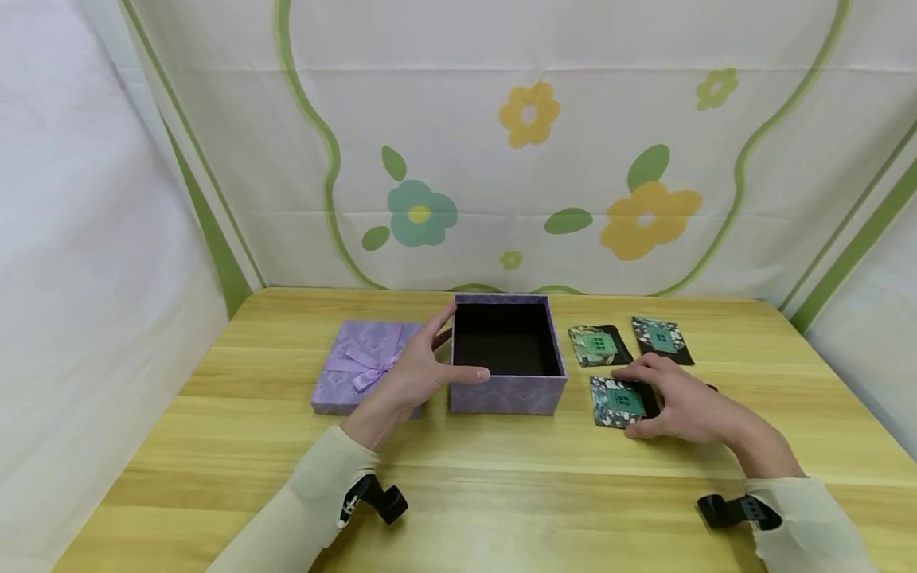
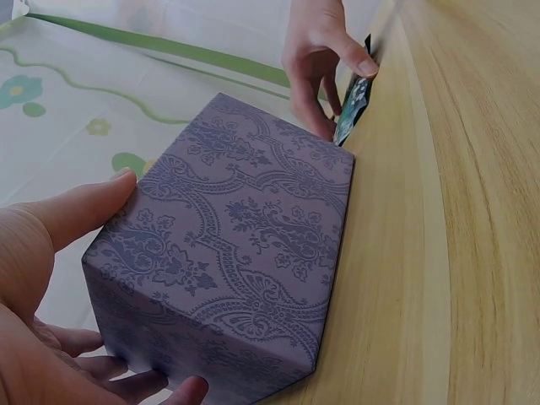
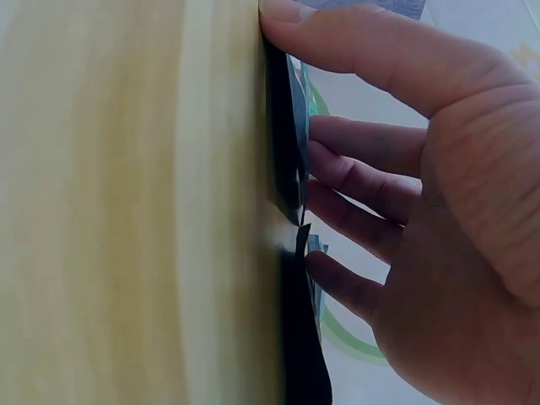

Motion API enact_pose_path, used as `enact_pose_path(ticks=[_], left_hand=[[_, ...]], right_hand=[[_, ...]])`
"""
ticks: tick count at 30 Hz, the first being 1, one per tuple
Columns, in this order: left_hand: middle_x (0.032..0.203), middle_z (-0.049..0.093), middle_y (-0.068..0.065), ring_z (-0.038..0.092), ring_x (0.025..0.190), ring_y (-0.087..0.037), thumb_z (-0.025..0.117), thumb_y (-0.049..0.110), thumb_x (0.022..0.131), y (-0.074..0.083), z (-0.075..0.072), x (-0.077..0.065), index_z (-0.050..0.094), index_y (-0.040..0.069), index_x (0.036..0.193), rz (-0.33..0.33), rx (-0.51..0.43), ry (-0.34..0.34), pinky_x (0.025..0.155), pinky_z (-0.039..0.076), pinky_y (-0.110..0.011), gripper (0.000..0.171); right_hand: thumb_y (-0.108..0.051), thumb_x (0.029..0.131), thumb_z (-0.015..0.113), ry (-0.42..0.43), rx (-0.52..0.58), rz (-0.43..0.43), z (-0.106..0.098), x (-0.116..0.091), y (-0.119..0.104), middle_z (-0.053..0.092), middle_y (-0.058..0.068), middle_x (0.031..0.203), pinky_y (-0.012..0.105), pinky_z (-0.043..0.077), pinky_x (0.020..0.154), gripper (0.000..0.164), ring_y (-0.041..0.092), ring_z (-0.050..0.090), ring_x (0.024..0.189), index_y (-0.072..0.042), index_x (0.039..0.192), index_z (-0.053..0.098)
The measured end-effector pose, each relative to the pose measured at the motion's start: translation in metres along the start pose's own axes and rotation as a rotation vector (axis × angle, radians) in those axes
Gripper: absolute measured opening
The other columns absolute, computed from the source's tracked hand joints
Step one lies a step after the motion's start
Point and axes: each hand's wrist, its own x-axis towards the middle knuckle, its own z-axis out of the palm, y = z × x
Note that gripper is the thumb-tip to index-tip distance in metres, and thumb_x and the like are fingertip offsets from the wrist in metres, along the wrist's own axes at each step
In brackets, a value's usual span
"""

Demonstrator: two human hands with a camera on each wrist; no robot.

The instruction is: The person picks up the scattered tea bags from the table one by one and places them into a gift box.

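Note:
An open purple patterned box (image 1: 506,395) with a black inside stands mid-table. My left hand (image 1: 419,370) grips its near left corner, thumb over the front rim and fingers along the left wall; the left wrist view shows this thumb (image 2: 93,207) at the upper edge. To the right, my right hand (image 1: 684,402) holds a flat floral packet (image 1: 614,403) with a green label, lying on the table. The thumb is at its near edge and the fingers lie at its far side. Another dark packet (image 3: 304,337) is partly hidden under this hand.
A purple lid (image 1: 347,362) with a ribbon bow lies left of the box, partly behind my left forearm. Beyond my right hand lie a green-labelled packet (image 1: 598,346) and a blue-labelled packet (image 1: 661,338). A flower-printed white cloth (image 1: 466,143) hangs behind the wooden table (image 1: 487,485).

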Motion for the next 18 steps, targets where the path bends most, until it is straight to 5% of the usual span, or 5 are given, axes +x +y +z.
enact_pose_path(ticks=[18], left_hand=[[0.179, 0.016, 0.003, 0.02, 0.166, -0.03, 0.091, 0.022, 0.085, 0.0012, 0.0009, -0.0012, 0.019, 0.043, 0.169, -0.006, -0.008, 0.005, 0.126, 0.035, -0.061, 0.113]], right_hand=[[-0.048, 0.08, 0.092, 0.023, 0.002, -0.02, 0.0005, 0.0034, 0.0003, 0.059, 0.009, 0.134, 0.062, 0.05, 0.101, 0.071, 0.035, 0.055, 0.126, -0.019, 0.14, 0.068]])
